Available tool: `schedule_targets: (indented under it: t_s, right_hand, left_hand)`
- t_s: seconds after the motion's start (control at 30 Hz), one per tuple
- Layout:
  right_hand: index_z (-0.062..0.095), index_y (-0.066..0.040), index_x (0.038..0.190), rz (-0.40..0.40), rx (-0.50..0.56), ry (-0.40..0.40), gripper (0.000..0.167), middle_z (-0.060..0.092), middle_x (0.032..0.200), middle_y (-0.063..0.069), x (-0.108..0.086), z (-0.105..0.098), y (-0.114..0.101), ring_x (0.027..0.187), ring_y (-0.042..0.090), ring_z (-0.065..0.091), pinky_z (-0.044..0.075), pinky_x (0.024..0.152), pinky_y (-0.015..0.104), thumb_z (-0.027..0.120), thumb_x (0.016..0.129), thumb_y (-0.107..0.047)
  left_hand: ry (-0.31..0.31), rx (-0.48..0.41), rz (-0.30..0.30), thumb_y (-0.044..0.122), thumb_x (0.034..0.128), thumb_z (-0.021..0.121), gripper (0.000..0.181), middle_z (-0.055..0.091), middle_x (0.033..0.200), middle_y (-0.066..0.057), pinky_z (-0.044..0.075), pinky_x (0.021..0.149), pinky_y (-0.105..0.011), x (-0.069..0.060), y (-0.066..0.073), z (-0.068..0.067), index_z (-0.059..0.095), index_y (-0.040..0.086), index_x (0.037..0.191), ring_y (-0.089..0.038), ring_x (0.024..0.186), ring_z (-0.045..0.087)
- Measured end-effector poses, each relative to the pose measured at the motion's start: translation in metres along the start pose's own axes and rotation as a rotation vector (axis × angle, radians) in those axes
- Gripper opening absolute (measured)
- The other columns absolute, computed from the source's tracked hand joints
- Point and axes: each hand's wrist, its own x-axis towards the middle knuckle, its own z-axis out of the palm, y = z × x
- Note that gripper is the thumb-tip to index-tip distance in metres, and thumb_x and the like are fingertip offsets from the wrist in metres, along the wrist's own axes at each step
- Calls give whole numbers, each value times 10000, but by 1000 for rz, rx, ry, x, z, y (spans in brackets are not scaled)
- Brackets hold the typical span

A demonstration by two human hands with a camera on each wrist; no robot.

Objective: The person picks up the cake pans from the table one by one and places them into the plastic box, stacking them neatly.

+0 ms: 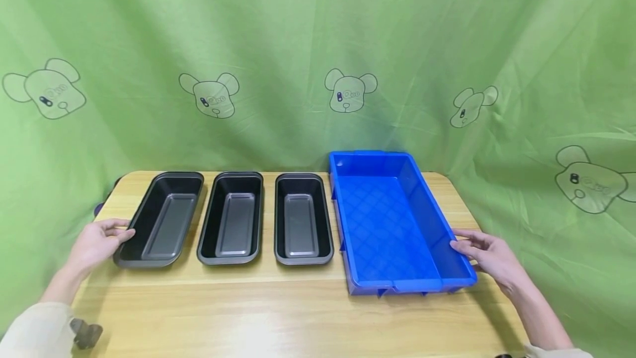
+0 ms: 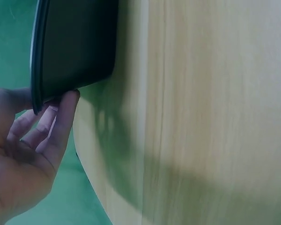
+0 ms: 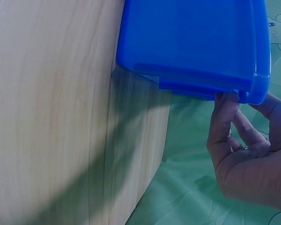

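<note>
Three dark loaf pans stand in a row on the table in the head view: a left pan (image 1: 171, 225), a middle pan (image 1: 238, 225) and a right pan (image 1: 300, 231). To their right is a blue plastic bin (image 1: 387, 225). My left hand (image 1: 101, 242) pinches the left pan's outer long rim, thumb over the edge and fingers beneath, as the left wrist view of the pan (image 2: 79, 42) shows. At the bin's right rim, my right hand (image 1: 489, 256) grips with the thumb over the edge. In the right wrist view, fingers (image 3: 222, 117) reach under that bin (image 3: 192, 42).
The wooden table (image 1: 223, 314) has rounded corners, and its bare front part lies before the pans. A green curtain (image 1: 278, 126) with bear-head outlines hangs behind and at both sides. A small dark object (image 1: 98, 209) shows past the table's left edge.
</note>
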Motion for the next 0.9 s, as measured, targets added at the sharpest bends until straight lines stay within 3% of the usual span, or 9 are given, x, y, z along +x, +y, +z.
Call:
schedule_targets:
  t_s: [0.1,0.23,0.43,0.53,0.73,0.9]
  right_hand:
    - [613,-42,1438,1,-2,2,494,730,947,-211,1,0,0,876,44,731,679,745,326,702,1030,-306]
    - [589,-22,1460,0,-2,-4,524,731,961,-219,2,1,1,883,47,732,679,750,329,698,1032,-304]
    - [560,-19,1490,10,-6,-14,558,724,990,-258,3,0,4,899,43,728,674,755,328,693,1036,-314]
    - [559,-29,1495,16,5,-20,554,725,1006,-269,4,-1,6,911,40,730,675,759,333,692,1037,-311]
    - [603,-77,1457,13,14,-23,478,733,982,-225,4,-2,6,899,47,728,677,763,329,686,1041,-298]
    - [641,-145,1413,13,26,-26,403,737,971,-207,4,-2,5,889,56,730,679,760,330,688,1041,-293]
  left_hand:
    - [-9,-34,5,229,1048,632,527,722,1178,-364,475,640,-136,-3,1,-1,554,-183,1367,135,766,531]
    - [-22,-66,4,212,1053,624,537,736,1141,-338,511,620,-192,-7,1,-1,524,-197,1386,45,723,577]
    - [-17,-93,4,215,1057,619,540,757,1091,-290,526,609,-206,-12,3,-1,516,-206,1379,1,676,582]
    - [-7,-133,0,202,1054,622,539,783,1002,-166,529,586,-218,-15,4,0,507,-215,1377,-18,629,567]
    - [-3,-271,-28,193,1055,633,595,661,851,308,579,576,-222,-18,10,1,437,-224,1432,23,657,600]
    - [-7,-326,-56,187,1062,621,619,600,817,377,612,590,-214,-20,26,0,392,-219,1469,51,709,642]
